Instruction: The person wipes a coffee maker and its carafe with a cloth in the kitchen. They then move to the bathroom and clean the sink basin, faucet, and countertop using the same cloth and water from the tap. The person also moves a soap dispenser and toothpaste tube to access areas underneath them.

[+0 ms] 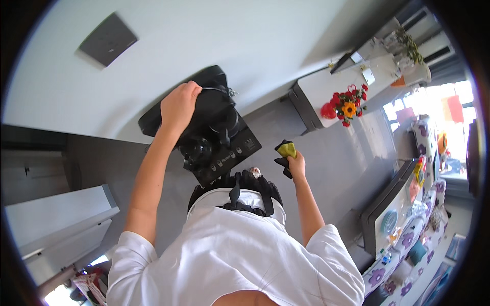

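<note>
My left hand [178,107] is curled over the raised back part of a black countertop appliance [214,78], which looks like a tea-bar water dispenser. A thin shiny edge or rod [214,89] runs right from its fingertips; whether they grip it is unclear. On the appliance's top sit a dark glass kettle [196,150] and a second dark pot [226,120] with a handle. Marked controls [226,158] line its front panel. Off to the right, my right hand [298,165] holds a yellow-green and black cloth [286,150], bunched and hanging above the floor.
Behind the appliance rises a white wall with a dark switch plate [108,40]. A low cabinet [317,95] carries a red vase of flowers [346,106]. At the right stand a coffee table [377,225] with objects and a flowered sofa [407,241]. White drawers [65,218] are at left.
</note>
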The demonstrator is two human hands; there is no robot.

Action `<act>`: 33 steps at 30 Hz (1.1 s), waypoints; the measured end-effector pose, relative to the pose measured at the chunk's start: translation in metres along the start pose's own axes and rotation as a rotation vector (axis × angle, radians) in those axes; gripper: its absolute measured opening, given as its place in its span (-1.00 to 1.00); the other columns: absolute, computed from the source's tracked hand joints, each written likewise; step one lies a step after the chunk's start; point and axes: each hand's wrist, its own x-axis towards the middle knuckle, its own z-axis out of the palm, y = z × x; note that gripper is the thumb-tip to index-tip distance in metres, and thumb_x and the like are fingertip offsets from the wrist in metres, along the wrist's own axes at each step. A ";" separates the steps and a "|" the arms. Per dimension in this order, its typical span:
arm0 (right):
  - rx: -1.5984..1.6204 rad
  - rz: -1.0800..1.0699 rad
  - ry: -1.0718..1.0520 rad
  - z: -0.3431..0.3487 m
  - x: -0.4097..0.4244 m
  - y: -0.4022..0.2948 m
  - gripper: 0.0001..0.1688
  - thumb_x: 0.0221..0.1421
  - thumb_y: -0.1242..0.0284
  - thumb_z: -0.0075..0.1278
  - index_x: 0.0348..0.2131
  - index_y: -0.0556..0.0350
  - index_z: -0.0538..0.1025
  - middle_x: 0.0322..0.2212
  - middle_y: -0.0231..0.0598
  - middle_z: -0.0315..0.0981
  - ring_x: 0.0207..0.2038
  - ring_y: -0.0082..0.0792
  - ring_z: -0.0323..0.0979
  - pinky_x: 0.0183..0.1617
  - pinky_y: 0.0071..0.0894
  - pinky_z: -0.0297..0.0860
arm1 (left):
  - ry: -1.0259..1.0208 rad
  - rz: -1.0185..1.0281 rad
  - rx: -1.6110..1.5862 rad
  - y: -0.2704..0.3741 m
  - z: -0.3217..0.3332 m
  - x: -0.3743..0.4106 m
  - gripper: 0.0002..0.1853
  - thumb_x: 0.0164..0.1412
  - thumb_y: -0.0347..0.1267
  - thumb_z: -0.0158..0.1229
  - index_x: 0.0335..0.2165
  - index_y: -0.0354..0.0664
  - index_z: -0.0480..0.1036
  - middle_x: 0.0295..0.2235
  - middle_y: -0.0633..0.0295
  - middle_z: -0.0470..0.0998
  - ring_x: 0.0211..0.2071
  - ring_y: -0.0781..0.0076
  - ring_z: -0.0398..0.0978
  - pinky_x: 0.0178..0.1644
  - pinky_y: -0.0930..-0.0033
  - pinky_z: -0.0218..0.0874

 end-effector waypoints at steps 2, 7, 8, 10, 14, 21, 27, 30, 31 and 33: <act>0.046 0.100 0.065 -0.010 -0.019 0.015 -0.59 -0.09 0.42 -0.05 -0.18 0.13 0.50 -0.32 0.04 0.53 -0.19 -0.02 0.49 -0.10 -0.19 0.34 | 0.021 0.024 0.136 -0.003 0.020 0.009 -0.83 0.23 -0.24 0.02 -0.41 -0.05 0.44 -0.44 0.24 0.49 -0.36 0.20 0.48 -0.36 0.19 0.30; 0.114 0.193 0.066 -0.027 -0.030 0.061 -0.58 -0.08 0.42 -0.05 -0.16 0.16 0.49 -0.32 0.02 0.53 -0.19 -0.03 0.49 -0.09 -0.21 0.34 | 0.330 0.227 0.214 0.019 0.026 0.009 -0.80 0.13 -0.34 0.16 -0.22 -0.02 0.52 -0.31 0.35 0.49 -0.27 0.29 0.47 -0.20 0.28 0.32; 0.131 0.194 0.070 -0.029 -0.028 0.068 -0.59 -0.08 0.43 -0.05 -0.17 0.17 0.49 -0.32 0.02 0.53 -0.19 -0.03 0.49 -0.10 -0.21 0.34 | 0.357 0.230 0.179 0.021 0.028 0.002 -0.84 0.16 -0.36 0.13 -0.25 -0.01 0.53 -0.29 0.34 0.49 -0.26 0.30 0.47 -0.19 0.29 0.32; 0.162 0.185 0.043 -0.028 -0.026 0.058 -0.60 -0.08 0.43 -0.05 -0.18 0.18 0.48 -0.33 0.03 0.53 -0.20 -0.04 0.49 -0.10 -0.22 0.34 | 0.349 0.159 0.097 0.025 0.020 -0.028 -0.85 0.15 -0.44 0.12 -0.26 -0.07 0.52 -0.28 0.27 0.50 -0.23 0.27 0.48 -0.16 0.30 0.33; 0.069 0.008 -0.022 -0.011 -0.004 0.050 -0.47 -0.05 0.41 -0.04 -0.03 0.12 0.35 -0.25 0.09 0.49 -0.15 0.12 0.44 -0.06 -0.12 0.33 | 0.296 -0.027 0.019 0.031 0.018 -0.119 -0.85 0.15 -0.52 0.08 -0.28 -0.12 0.50 -0.28 0.22 0.51 -0.24 0.28 0.49 -0.16 0.34 0.34; -0.206 -0.363 -0.207 0.045 0.039 -0.024 -0.27 -0.08 0.53 0.00 0.13 -0.10 0.22 -0.03 0.05 0.30 -0.03 0.09 0.31 0.03 -0.07 0.28 | -0.084 -0.741 -0.011 0.062 0.018 -0.286 -0.89 0.19 -0.45 0.04 -0.29 -0.15 0.48 -0.30 0.19 0.50 -0.37 0.32 0.50 -0.29 0.40 0.34; -0.591 -0.510 -0.171 0.116 0.042 -0.023 -0.17 -0.13 0.56 0.10 0.15 -0.41 0.27 0.09 -0.42 0.21 -0.01 -0.12 0.27 0.00 -0.15 0.27 | -0.046 -0.929 -0.086 0.071 -0.012 -0.354 -0.89 0.21 -0.45 0.03 -0.29 -0.19 0.47 -0.35 0.17 0.48 -0.43 0.35 0.53 -0.39 0.41 0.36; -0.667 -0.525 -0.103 0.135 0.006 -0.012 -0.20 -0.09 0.55 0.04 0.15 -0.42 0.28 0.11 -0.46 0.19 -0.03 -0.17 0.26 -0.04 -0.18 0.25 | -0.029 -0.977 -0.065 0.069 -0.025 -0.389 -0.89 0.23 -0.45 0.04 -0.28 -0.23 0.46 -0.35 0.16 0.48 -0.43 0.38 0.56 -0.40 0.45 0.36; -0.684 -0.532 -0.086 0.142 -0.006 -0.010 -0.22 -0.07 0.55 0.02 0.15 -0.41 0.27 0.12 -0.46 0.18 -0.03 -0.16 0.26 -0.04 -0.17 0.25 | -0.038 -0.994 -0.060 0.068 -0.029 -0.399 -0.89 0.23 -0.46 0.04 -0.28 -0.23 0.46 -0.35 0.16 0.48 -0.42 0.38 0.56 -0.39 0.46 0.36; -0.713 -0.538 -0.043 0.159 -0.033 -0.003 -0.25 -0.04 0.54 -0.02 0.16 -0.40 0.27 0.14 -0.44 0.16 -0.05 -0.13 0.26 -0.05 -0.16 0.25 | -0.049 -1.022 -0.074 0.062 -0.035 -0.420 -0.89 0.23 -0.45 0.04 -0.28 -0.23 0.46 -0.35 0.16 0.48 -0.42 0.38 0.56 -0.39 0.46 0.36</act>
